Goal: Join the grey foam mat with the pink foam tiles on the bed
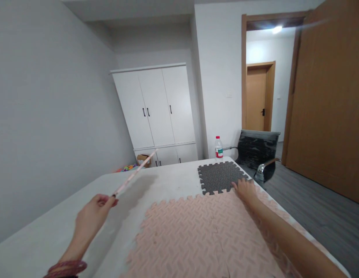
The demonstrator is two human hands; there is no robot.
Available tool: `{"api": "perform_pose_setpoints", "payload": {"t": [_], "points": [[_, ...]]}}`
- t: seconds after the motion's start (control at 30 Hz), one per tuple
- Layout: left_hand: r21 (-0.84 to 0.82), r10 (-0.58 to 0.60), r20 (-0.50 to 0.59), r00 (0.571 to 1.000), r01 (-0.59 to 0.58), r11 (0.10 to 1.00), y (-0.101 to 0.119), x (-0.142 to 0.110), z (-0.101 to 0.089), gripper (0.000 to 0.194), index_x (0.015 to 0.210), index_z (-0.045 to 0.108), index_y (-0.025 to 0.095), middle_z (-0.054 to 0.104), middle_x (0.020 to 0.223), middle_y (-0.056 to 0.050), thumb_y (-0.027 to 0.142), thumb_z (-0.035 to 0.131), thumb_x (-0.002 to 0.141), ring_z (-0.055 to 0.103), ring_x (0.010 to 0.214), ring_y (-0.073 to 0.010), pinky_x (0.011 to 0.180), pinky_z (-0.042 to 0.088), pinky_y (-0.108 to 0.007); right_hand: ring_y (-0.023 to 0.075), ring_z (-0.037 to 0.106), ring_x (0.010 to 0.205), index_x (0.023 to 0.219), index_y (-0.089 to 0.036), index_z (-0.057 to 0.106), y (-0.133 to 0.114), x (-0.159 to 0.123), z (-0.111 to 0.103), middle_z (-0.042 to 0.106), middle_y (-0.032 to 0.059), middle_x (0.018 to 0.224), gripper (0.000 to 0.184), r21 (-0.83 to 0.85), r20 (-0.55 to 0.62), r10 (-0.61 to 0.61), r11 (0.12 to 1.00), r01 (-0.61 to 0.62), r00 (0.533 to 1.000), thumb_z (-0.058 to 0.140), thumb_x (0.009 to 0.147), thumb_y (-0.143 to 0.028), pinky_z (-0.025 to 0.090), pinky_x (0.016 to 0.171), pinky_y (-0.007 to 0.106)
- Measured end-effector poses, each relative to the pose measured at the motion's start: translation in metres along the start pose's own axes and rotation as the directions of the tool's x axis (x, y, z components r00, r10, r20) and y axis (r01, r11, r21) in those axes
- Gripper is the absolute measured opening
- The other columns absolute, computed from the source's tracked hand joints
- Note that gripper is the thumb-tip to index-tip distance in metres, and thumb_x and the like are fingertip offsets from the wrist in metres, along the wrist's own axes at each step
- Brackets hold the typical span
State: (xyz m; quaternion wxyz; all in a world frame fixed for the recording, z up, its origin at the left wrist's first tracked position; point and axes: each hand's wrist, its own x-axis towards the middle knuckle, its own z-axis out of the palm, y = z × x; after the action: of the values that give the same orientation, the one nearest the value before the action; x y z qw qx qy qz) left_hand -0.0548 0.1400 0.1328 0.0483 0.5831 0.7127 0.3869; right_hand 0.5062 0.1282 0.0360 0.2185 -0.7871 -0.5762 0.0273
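My left hand (pixel 92 218) is closed in a pinch on a thin pink foam strip (pixel 135 173) that sticks up and away to the right, above the white table (pixel 60 216). My right hand (pixel 245 190) lies flat, fingers stretched out, on the far edge of the pink foam puzzle mats (pixel 196 235), right where they join a dark grey foam puzzle mat (pixel 220 177). The pink mats cover the near right part of the table.
A water bottle with a red cap (pixel 218 148) stands at the table's far edge. A black office chair (pixel 259 154) sits behind the table's right corner. A white wardrobe (pixel 157 112) stands at the back wall; a wooden door (pixel 327 100) is open on the right.
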Motion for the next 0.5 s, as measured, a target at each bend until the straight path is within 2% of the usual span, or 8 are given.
{"api": "perform_pose_setpoints", "payload": {"t": [0.03, 0.1, 0.17, 0.23, 0.3, 0.37, 0.43, 0.5], "points": [[-0.144, 0.025, 0.065, 0.998, -0.015, 0.989, 0.011, -0.005, 0.008, 0.031, 0.076, 0.052, 0.024, 0.071, 0.082, -0.003, 0.056, 0.051, 0.075, 0.065, 0.085, -0.0278, 0.079, 0.048, -0.043, 0.0360, 0.049, 0.118, 0.109, -0.007, 0.061, -0.007, -0.001, -0.001, 0.054, 0.0295, 0.121, 0.058, 0.080, 0.006, -0.008, 0.997, 0.007, 1.000, 0.024, 0.093, -0.048, 0.031, 0.097, 0.055], [-0.448, 0.141, 0.203, 0.969, -0.036, 0.893, 0.028, -0.020, 0.030, 0.033, 0.073, 0.047, 0.023, 0.070, 0.086, -0.004, 0.056, 0.052, 0.076, 0.064, 0.093, -0.0250, 0.080, 0.050, -0.038, 0.0297, 0.053, 0.115, 0.112, -0.012, 0.060, -0.028, -0.001, -0.002, 0.059, 0.0229, 0.118, 0.067, 0.239, 0.053, -0.039, 0.971, 0.025, 0.998, 0.009, 0.093, -0.051, 0.036, 0.097, 0.049], [-0.589, 0.273, 0.268, 0.924, -0.067, 0.805, 0.043, -0.038, 0.051, 0.034, 0.072, 0.045, 0.022, 0.067, 0.084, -0.003, 0.054, 0.055, 0.076, 0.063, 0.092, -0.0225, 0.077, 0.050, -0.034, 0.0227, 0.061, 0.102, 0.115, -0.015, 0.058, -0.054, 0.002, -0.004, 0.065, 0.0164, 0.109, 0.080, 0.373, 0.131, -0.093, 0.927, 0.037, 0.987, -0.009, 0.091, -0.051, 0.045, 0.089, 0.041], [-0.583, 0.369, 0.296, 0.881, -0.140, 0.800, 0.055, -0.055, 0.067, 0.031, 0.073, 0.045, 0.022, 0.062, 0.078, -0.001, 0.050, 0.056, 0.078, 0.061, 0.081, -0.0186, 0.070, 0.048, -0.028, 0.0189, 0.065, 0.091, 0.119, -0.017, 0.054, -0.076, 0.007, -0.012, 0.067, 0.0128, 0.104, 0.083, 0.604, 0.227, -0.183, 0.797, 0.009, 0.956, -0.015, 0.089, -0.052, 0.049, 0.080, 0.037], [-0.575, 0.439, 0.327, 0.837, -0.192, 0.795, 0.062, -0.068, 0.074, 0.028, 0.073, 0.043, 0.022, 0.057, 0.073, 0.002, 0.047, 0.055, 0.081, 0.057, 0.073, -0.0153, 0.065, 0.043, -0.024, 0.0185, 0.065, 0.088, 0.117, -0.017, 0.053, -0.085, 0.011, -0.026, 0.066, 0.0123, 0.103, 0.075, 0.835, 0.301, -0.285, 0.539, -0.108, 0.910, -0.003, 0.090, -0.058, 0.051, 0.077, 0.037], [-0.580, 0.496, 0.359, 0.791, -0.228, 0.782, 0.063, -0.073, 0.073, 0.027, 0.074, 0.041, 0.023, 0.056, 0.075, 0.003, 0.045, 0.052, 0.084, 0.056, 0.074, -0.0147, 0.066, 0.041, -0.024, 0.0183, 0.065, 0.085, 0.112, -0.016, 0.055, -0.082, 0.017, -0.045, 0.066, 0.0120, 0.100, 0.064, 0.919, 0.361, -0.364, 0.297, -0.260, 0.859, 0.016, 0.090, -0.062, 0.051, 0.076, 0.036], [-0.560, 0.540, 0.372, 0.755, -0.281, 0.779, 0.059, -0.071, 0.069, 0.025, 0.075, 0.040, 0.023, 0.060, 0.086, 0.000, 0.044, 0.048, 0.086, 0.057, 0.085, -0.0163, 0.076, 0.042, -0.026, 0.0160, 0.064, 0.081, 0.106, -0.017, 0.057, -0.072, 0.023, -0.061, 0.066, 0.0094, 0.094, 0.057, 0.899, 0.436, -0.412, 0.247, -0.362, 0.800, 0.030, 0.088, -0.063, 0.051, 0.073, 0.032], [-0.502, 0.570, 0.381, 0.728, -0.355, 0.789, 0.053, -0.063, 0.067, 0.022, 0.078, 0.041, 0.023, 0.061, 0.098, -0.003, 0.043, 0.045, 0.087, 0.056, 0.099, -0.0182, 0.088, 0.040, -0.028, 0.0146, 0.062, 0.080, 0.106, -0.018, 0.058, -0.064, 0.028, -0.067, 0.066, 0.0073, 0.093, 0.051, 0.877, 0.471, -0.425, 0.320, -0.359, 0.773, 0.041, 0.085, -0.061, 0.050, 0.071, 0.030]]}}
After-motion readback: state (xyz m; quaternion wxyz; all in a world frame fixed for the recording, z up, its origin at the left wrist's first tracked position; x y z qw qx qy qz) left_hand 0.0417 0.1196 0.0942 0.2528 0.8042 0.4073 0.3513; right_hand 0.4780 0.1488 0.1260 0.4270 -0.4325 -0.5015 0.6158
